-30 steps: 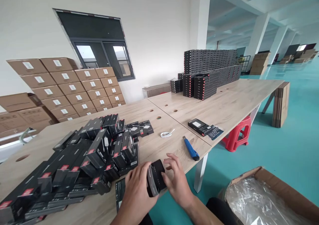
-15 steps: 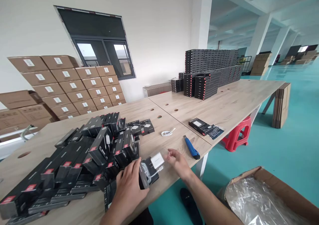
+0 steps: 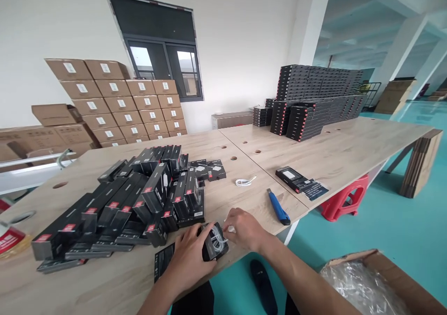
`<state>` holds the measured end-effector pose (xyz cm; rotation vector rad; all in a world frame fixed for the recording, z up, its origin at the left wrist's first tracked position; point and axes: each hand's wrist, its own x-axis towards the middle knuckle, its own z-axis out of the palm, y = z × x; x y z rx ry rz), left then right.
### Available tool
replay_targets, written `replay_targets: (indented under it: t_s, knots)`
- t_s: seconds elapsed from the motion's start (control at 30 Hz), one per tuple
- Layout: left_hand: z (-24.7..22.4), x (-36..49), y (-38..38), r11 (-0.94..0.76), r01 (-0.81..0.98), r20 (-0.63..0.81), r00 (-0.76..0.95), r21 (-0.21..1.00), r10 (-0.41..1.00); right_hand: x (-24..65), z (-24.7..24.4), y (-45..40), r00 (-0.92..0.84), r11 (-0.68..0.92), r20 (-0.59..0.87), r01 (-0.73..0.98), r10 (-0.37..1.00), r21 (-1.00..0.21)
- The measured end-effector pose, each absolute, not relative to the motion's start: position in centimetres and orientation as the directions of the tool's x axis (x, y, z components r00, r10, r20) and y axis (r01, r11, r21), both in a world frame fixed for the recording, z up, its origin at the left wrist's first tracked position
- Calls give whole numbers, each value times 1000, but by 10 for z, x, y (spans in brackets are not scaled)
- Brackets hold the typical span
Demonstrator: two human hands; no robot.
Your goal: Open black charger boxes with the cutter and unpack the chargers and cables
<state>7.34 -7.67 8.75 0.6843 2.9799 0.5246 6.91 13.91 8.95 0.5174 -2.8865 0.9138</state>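
Beside a heap of red-labelled black boxes (image 3: 157,198) on the table (image 3: 104,278), the left hand (image 3: 188,264) is clasping one black box (image 3: 209,252) with spread fingers (image 3: 190,236), its white cable (image 3: 217,239) showing. The right hand (image 3: 246,229) is pinching one small white piece (image 3: 230,229) between pressed-together fingers (image 3: 234,221).

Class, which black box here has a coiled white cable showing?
The small black box between the left hand and right hand; the piled long boxes show no coiled cable.

The held box (image 3: 213,246) is matt black card, the tabletop (image 3: 331,147) smooth pale wood.
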Motion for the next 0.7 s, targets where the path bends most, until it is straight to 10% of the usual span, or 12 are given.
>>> replay_targets:
  t_s: [0.53, 0.7]
  knots:
    - [93, 64, -109, 865, 387, -9, -911, 320, 411, 67, 93, 150, -926, 885, 75, -377, -371, -273]
    - [98, 69, -99, 751, 499, 176, -864, 432, 472, 84, 91, 161, -937, 892, 107, -349, -333, -287]
